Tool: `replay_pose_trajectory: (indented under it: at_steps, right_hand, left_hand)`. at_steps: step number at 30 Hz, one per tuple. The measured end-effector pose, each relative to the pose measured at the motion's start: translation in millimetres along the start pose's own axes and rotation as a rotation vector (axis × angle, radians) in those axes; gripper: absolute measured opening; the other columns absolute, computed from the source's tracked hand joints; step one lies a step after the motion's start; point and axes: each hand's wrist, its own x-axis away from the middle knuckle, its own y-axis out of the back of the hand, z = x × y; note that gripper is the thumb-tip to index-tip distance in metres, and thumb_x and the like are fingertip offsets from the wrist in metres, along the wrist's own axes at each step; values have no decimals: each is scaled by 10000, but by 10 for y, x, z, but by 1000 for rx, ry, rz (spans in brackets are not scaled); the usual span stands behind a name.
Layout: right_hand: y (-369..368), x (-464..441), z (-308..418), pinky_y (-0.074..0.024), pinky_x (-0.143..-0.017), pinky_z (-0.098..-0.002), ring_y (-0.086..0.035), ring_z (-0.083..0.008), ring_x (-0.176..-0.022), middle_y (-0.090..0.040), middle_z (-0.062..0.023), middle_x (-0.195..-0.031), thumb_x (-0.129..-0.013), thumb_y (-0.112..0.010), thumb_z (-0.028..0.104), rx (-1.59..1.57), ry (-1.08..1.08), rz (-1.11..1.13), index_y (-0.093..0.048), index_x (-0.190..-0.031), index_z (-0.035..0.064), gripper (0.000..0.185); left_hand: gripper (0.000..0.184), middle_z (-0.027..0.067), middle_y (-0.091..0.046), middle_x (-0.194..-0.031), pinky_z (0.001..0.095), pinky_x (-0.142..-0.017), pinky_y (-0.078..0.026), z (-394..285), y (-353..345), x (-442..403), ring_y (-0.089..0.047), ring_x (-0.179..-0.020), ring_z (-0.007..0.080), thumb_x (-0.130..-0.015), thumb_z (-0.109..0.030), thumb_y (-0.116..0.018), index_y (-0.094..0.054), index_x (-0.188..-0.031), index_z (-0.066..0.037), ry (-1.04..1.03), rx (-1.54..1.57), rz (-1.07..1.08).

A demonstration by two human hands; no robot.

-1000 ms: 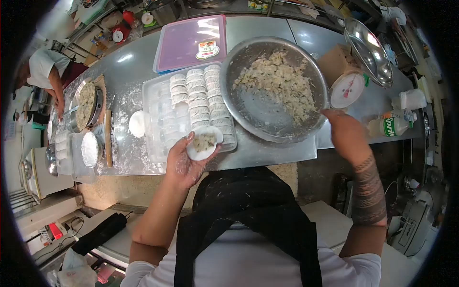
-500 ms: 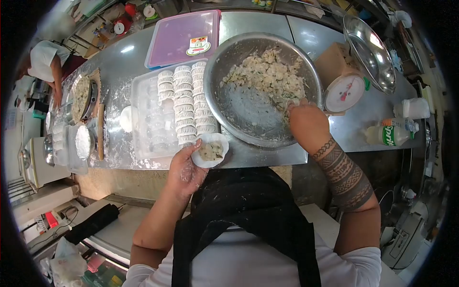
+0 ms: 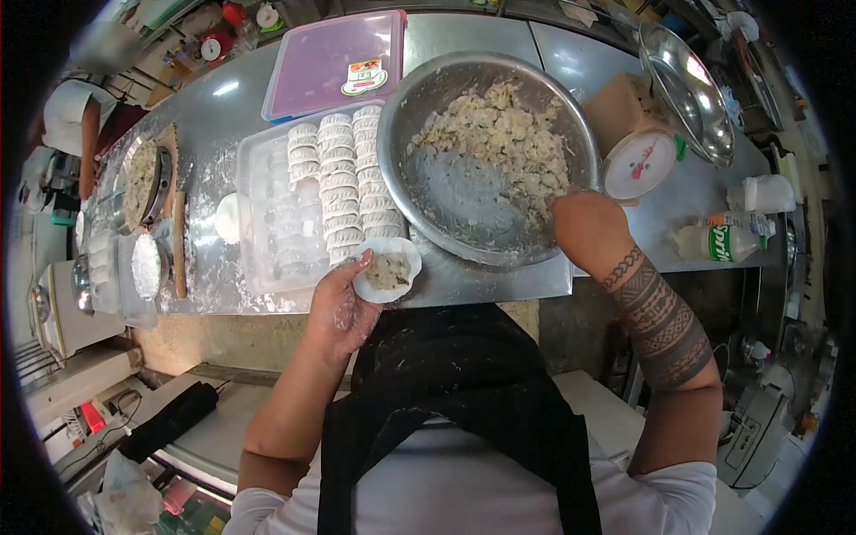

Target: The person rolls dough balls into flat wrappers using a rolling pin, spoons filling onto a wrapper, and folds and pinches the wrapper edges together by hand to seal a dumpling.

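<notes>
My left hand (image 3: 342, 308), dusted with flour, holds a round dumpling wrapper (image 3: 411, 267) with filling (image 3: 387, 271) on its middle. The thumb rests on the wrapper's edge, at the front of the steel table. My right hand (image 3: 588, 228) is closed at the right rim of a large metal bowl (image 3: 486, 257). Its fingertips are over the inside wall, and what they grip, if anything, is hidden. Chopped pale filling flecked with green (image 3: 499, 129) is heaped toward the bowl's far and right sides. Left of the bowl, pleated dumplings (image 3: 340, 193) stand in rows in a clear plastic tray (image 3: 252, 209).
A purple-lidded container (image 3: 325, 67) lies behind the tray. Right of the bowl are a dial scale (image 3: 640, 167), a tilted metal basin (image 3: 687, 94) and a Sprite bottle (image 3: 713, 242). Leftward are a rolling pin (image 3: 180, 245), a pan of filling (image 3: 143, 185) and another person (image 3: 78, 116).
My right hand has moved a little right and down, from the filling toward the bowl's rim. My left hand still holds the filled wrapper. The whole view has shifted slightly.
</notes>
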Motion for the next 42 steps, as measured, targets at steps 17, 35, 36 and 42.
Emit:
replay_pose_trajectory:
  at_steps: [17, 35, 36, 42]
  right_hand:
    - [-48, 16, -18, -587, -687, -469, -735, -345, -801, -728, -140, -844, -875, -610, 125, 85, 9, 10, -753, -857, 91, 148]
    - [405, 95, -389, -580, -791, -517, -718, -388, -886, -721, -176, -880, -841, -605, 86, 45, 85, 114, -770, -940, 88, 192]
    - [397, 82, -370, -581, -778, -516, -717, -389, -868, -718, -176, -863, -838, -608, 85, 72, 79, 124, -767, -930, 85, 183]
    - [317, 102, -620, -576, -691, -456, -711, -336, -755, -709, -168, -814, -883, -602, 78, -191, 388, 6, -772, -1014, 44, 217]
  left_hand:
    - [354, 175, -692, -1217, 432, -1038, -549, -14, 100, 24, -684, -1159, 293, -1006, -176, -653, -595, -1253, 71, 32, -11, -30]
    - [361, 158, -697, -1199, 382, -1014, -554, 18, 108, 78, -699, -1120, 260, -1017, -169, -657, -584, -1273, 75, -17, -1, -12]
    - [360, 158, -697, -1198, 382, -1016, -553, 21, 81, 85, -699, -1119, 260, -1017, -169, -658, -585, -1271, 75, -19, 4, -13]
    - [369, 160, -693, -1214, 380, -1023, -549, 44, 187, 66, -695, -1129, 257, -1017, -193, -664, -586, -1266, 69, 5, -13, 19]
